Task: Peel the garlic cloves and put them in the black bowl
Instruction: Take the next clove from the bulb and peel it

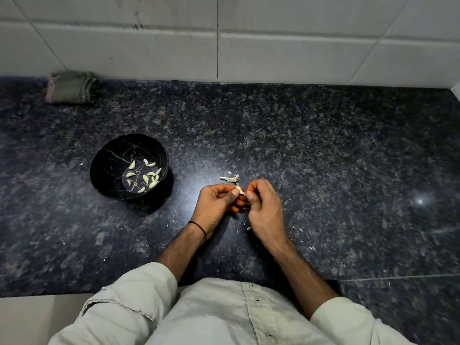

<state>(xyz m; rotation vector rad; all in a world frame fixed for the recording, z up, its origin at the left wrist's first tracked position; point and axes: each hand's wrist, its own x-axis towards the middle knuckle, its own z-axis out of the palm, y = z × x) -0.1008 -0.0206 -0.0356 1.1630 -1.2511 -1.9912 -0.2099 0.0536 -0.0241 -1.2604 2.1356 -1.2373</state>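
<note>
This is looking like a kitchen: a dark speckled granite countertop [323, 145] is running under a white tiled wall [273, 51], carrying a round black bowl [104, 160] of peeled garlic cloves [145, 179].

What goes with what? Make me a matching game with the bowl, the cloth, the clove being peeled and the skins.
Things:
1. bowl
2. cloth
3. clove
4. skins

Places:
A. against the wall, far left
B. pinched between the left hand and the right hand
C. on the counter, just beyond the hands
D. left of the hands, with peeled cloves inside

Pairs: 1-D, 2-A, 3-B, 4-C.
</note>
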